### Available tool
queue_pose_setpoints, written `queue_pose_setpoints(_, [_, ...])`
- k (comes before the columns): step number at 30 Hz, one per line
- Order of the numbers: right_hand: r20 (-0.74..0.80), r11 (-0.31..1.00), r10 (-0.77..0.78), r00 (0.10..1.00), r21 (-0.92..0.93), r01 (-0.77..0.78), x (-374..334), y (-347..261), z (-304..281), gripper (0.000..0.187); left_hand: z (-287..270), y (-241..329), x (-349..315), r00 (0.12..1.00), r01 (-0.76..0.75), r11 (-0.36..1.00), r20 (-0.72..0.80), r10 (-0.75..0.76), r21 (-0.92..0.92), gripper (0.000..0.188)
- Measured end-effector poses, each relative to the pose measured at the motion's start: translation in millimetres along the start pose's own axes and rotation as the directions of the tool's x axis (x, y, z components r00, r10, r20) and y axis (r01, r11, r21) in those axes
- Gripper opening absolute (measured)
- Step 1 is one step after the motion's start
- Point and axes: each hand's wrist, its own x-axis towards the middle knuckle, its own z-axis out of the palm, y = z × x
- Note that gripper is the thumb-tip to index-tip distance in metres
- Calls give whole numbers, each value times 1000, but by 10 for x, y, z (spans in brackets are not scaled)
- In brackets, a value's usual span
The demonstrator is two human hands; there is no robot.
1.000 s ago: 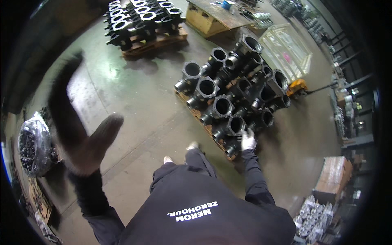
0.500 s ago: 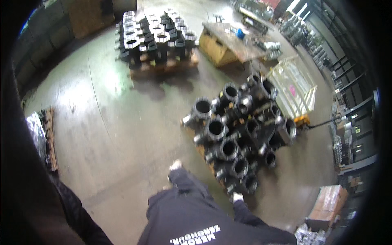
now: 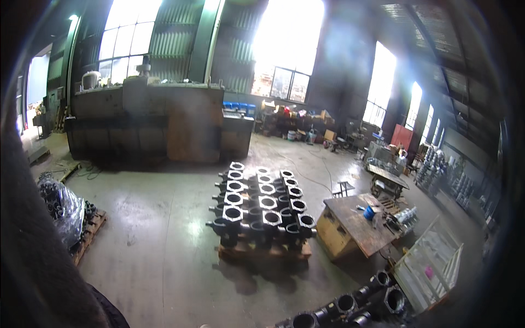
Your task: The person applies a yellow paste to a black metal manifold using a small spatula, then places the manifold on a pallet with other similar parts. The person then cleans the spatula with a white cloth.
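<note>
Neither of my hands shows clearly; a tiny pale spot at the bottom edge is too cut off to name. Ahead of me, rows of black flanged castings [image 3: 266,202] with pale machined ring faces stand upright on a wooden pallet [image 3: 265,252]. At the lower right are more black pipe-like castings [image 3: 345,302] with round openings, partly cut off by the bottom edge. Dark cloth [image 3: 106,306] crosses the lower left.
Right of the pallet is a workbench [image 3: 355,221] with a blue item [image 3: 369,212]. A pale framed panel [image 3: 429,265] leans near the lower right. Plastic-wrapped parts [image 3: 65,210] sit on a pallet at left. A dark tank-like structure [image 3: 142,126] stands at the back.
My view has swung upward. My white-gloved hands and dark sleeves, earlier beside the nearer castings, have dropped out of sight. Those castings now sit at the lower right edge.
</note>
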Motion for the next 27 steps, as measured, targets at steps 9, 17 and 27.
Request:
queue_pose_setpoints(9, [152, 963, 224, 963, -184, -195, -626, 1079, 595, 51, 319, -1661, 369, 971, 238, 962, -20, -237, 132, 67])
queue_pose_setpoints(17, [-37, 962, 244, 969, -116, -247, -539, 621, 525, 55, 135, -2770, 554, 902, 431, 879, -63, -427, 204, 66])
queue_pose_setpoints(27, [-78, 802, -361, 929, -535, 266, 1959, -516, -582, 31, -425, -3152, -112, 864, 502, 821, -209, -458, 272, 66])
